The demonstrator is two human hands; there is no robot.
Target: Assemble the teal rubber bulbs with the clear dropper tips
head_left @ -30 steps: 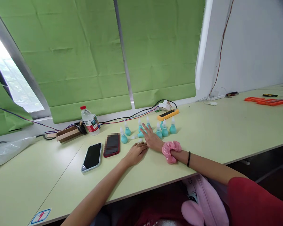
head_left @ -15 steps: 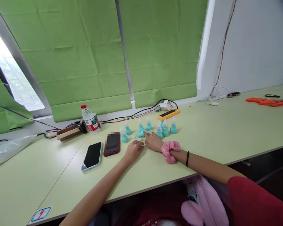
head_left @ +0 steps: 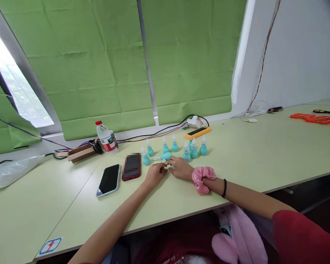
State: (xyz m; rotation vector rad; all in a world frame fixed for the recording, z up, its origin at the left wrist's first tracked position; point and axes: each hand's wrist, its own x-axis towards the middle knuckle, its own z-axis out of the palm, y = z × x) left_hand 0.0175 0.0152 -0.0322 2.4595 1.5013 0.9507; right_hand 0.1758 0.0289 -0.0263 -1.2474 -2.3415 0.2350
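Note:
Several teal squeeze-bulb nasal aspirators with clear pointed tips stand upright on the table, among them one at the left (head_left: 146, 159) and one at the right (head_left: 203, 149). Another teal bulb (head_left: 166, 156) lies on its side, its clear tip pointing left. Just in front of it, my left hand (head_left: 154, 175) has its thumb and forefinger closed around a small whitish clear piece (head_left: 164, 161). My right hand (head_left: 181, 168) rests close by on the right, thumb and forefinger apart, fingertips almost meeting the left ones. Its other fingers are partly hidden.
Left of my hands lie a red-cased phone (head_left: 131, 167) and a light-cased phone (head_left: 108, 180). Behind them stand a red-capped bottle (head_left: 106, 139) and an open cardboard box (head_left: 81, 153). A yellow power strip (head_left: 198, 132) and cables run along the wall. Orange tools (head_left: 316, 118) lie far right.
My right hand has drawn back from the lying bulb, which now rests free with its tip to the left. My left fingers have closed on the small whitish piece.

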